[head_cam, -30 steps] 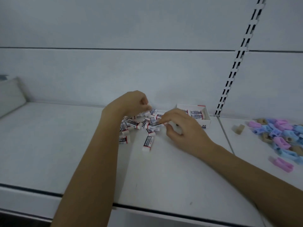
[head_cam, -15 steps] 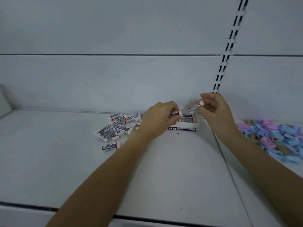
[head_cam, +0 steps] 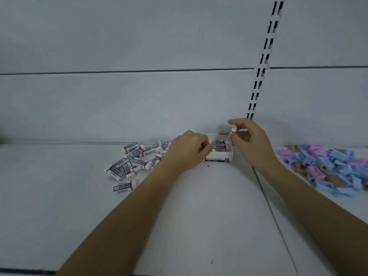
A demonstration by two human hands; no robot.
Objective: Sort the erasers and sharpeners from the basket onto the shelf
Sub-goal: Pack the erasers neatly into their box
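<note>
The white shelf (head_cam: pixel 199 226) runs from the bottom edge of the view to the back panel. A seam (head_cam: pixel 272 212) between two shelf boards runs diagonally on the right side. Both bare forearms reach forward across the shelf.

A single eraser (head_cam: pixel 123 186) lies flat on the left board, apart from the rest and nearest the viewer. Behind it, the loose erasers (head_cam: pixel 135 159) form a scattered pile, each in a printed sleeve, some overlapping. A small red scrap (head_cam: pixel 208 165) lies on the shelf just in front of the eraser box (head_cam: pixel 219 158).

The eraser box is open at the top, stands near the back panel just left of the seam, and carries the number 24 on its front wall. Packed erasers (head_cam: pixel 218 145) lie in rows inside it.

The left hand (head_cam: pixel 189 153) rests at the left rim of the box with its fingers curled inward; whether they hold anything cannot be determined. The right hand (head_cam: pixel 252 142) is raised above the right rim of the box. Its thumb and forefinger pinch the held eraser (head_cam: pixel 232 132), which is tilted nearly upright over the box.

On the right board, well apart from the erasers, the sharpeners (head_cam: pixel 326 166) lie in a heap of blue, pink and tan pieces.

A slotted upright (head_cam: pixel 262 56) rises on the back panel (head_cam: pixel 139 106) behind the right hand.
</note>
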